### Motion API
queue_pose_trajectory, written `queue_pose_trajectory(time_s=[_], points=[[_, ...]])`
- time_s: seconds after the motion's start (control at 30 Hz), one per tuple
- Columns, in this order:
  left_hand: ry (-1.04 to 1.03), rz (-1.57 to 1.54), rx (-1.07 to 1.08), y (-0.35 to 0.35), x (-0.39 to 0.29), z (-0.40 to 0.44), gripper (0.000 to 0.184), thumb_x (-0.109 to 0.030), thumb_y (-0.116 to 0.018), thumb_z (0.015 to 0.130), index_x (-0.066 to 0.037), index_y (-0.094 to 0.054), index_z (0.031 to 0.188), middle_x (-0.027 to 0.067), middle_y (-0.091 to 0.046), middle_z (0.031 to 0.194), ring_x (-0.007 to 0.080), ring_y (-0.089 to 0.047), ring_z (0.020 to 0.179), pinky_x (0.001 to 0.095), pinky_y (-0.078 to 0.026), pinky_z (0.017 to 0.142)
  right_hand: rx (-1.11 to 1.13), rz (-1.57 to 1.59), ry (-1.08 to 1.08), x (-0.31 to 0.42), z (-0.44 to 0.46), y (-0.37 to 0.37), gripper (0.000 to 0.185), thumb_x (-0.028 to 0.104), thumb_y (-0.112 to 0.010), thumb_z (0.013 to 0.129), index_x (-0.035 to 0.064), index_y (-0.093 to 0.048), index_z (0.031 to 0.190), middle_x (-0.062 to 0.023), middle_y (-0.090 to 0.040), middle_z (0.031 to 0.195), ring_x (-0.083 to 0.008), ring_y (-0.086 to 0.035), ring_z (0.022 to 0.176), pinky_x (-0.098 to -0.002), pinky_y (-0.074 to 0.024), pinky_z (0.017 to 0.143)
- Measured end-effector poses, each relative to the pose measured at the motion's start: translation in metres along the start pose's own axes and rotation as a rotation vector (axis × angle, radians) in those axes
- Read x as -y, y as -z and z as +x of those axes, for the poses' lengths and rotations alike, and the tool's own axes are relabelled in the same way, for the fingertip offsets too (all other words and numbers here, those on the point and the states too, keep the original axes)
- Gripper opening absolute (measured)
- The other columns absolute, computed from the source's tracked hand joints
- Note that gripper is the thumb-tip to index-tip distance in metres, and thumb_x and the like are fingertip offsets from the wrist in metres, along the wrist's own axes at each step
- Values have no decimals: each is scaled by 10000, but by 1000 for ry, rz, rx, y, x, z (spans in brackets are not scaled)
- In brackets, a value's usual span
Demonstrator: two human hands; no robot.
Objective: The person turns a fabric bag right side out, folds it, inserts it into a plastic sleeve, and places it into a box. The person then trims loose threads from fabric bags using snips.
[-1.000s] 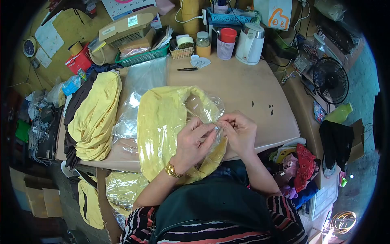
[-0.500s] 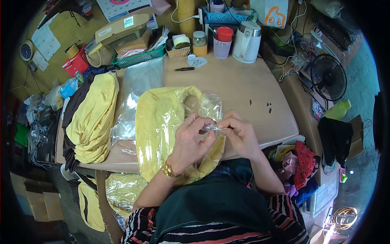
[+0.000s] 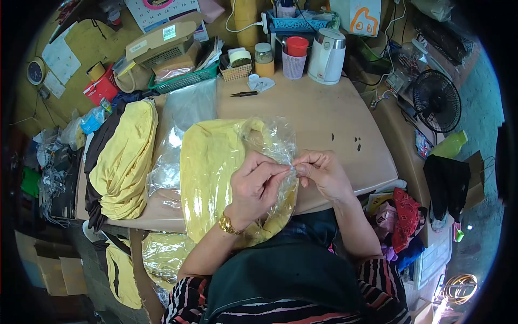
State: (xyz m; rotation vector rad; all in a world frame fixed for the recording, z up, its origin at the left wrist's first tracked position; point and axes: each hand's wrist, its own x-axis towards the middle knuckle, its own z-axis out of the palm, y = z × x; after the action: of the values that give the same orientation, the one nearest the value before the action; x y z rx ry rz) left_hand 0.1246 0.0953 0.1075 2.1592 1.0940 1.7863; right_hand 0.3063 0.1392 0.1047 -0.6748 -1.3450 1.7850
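Observation:
A clear plastic bag with folded yellow cloth inside lies on the table in front of me. Over its right side my left hand, with a gold watch at the wrist, pinches a gathered bit of the bag's plastic. My right hand pinches the same bit from the other side, and the fingertips of both hands nearly touch. The fingers cover most of the gathered plastic.
Left of the bag are flat clear plastic bags and a pile of yellow cloth. Tweezers lie farther back. A white kettle and a green basket stand along the back edge; a black fan is at right.
My left fingers have closed in on the gathered plastic, which is now mostly hidden. My right hand has shifted slightly right, its fingertips still at the plastic.

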Motion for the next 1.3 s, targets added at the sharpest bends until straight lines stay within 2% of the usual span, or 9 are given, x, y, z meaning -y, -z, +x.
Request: queue_pose_trajectory(time_s=[0.33,0.43,0.53,0.6,0.67,0.97,1.13,1.17,1.3], points=[[444,-411,-141,10,-12,0,159,-87,-680,843,-1,-607,955,141,-560,915,186,-556,633,301,-480,570,-205,-219,189,-14,16,3,109,78,-634,906,-12,-678,946,-13,-645,775,-38,-510,566,-188,-431,529],[449,113,252,11,-18,15,251,-166,-686,854,-4,-566,1004,141,-563,898,190,-559,628,359,-495,592,-234,-451,151,6,9,-12,121,47,-654,869,-7,-657,978,-48,-645,776,-94,-543,632,-218,-456,619],[380,190,444,4,28,28,273,-221,-686,856,-16,-557,981,134,-567,855,173,-572,639,350,-481,585,-417,-996,1066,52,-28,-38,162,15,-605,885,-20,-599,1043,-63,-588,979,-120,-568,786,-281,-486,630],[467,-169,394,-5,52,57,250,-213,-683,852,-25,-574,975,97,-575,764,176,-587,637,320,-463,575,-345,-887,1417,80,-58,-52,169,31,-593,892,-20,-591,1053,-69,-581,995,-131,-558,811,-289,-474,649],[183,-297,182,-23,54,110,219,-208,-665,867,-26,-593,965,44,-598,735,142,-585,611,276,-430,549,-214,-724,1709,106,-82,-59,177,46,-581,898,-20,-584,1063,-74,-575,1010,-142,-549,836,-297,-463,668],[11,-1314,-6,88,31,248,241,-253,-577,930,-50,-602,1057,86,-672,987,196,-657,879,322,-535,721,-124,-518,2052,134,-125,-69,225,115,-528,928,-21,-550,1106,-98,-546,1081,-193,-508,950,-334,-413,752],[656,-522,-442,114,77,100,212,-217,-600,905,-68,-614,1055,30,-631,1014,151,-598,919,326,-472,879,-132,-491,2122,131,-139,-65,257,153,-499,945,-21,-531,1131,-111,-530,1120,-221,-485,1013,-355,-384,799],[614,-223,-110,136,110,60,217,-213,-615,896,-56,-622,1045,7,-617,983,133,-564,881,290,-441,847,-130,-484,2139,132,-140,-65,264,161,-493,948,-21,-527,1135,-114,-526,1128,-227,-480,1026,-359,-379,809],[626,800,116,155,132,-31,376,-127,-688,787,-77,-567,1140,147,-571,1138,296,-536,1082,376,-435,854,-161,-441,2199,131,-147,-67,291,192,-470,961,-22,-512,1155,-125,-514,1159,-249,-461,1076,-375,-356,846]])
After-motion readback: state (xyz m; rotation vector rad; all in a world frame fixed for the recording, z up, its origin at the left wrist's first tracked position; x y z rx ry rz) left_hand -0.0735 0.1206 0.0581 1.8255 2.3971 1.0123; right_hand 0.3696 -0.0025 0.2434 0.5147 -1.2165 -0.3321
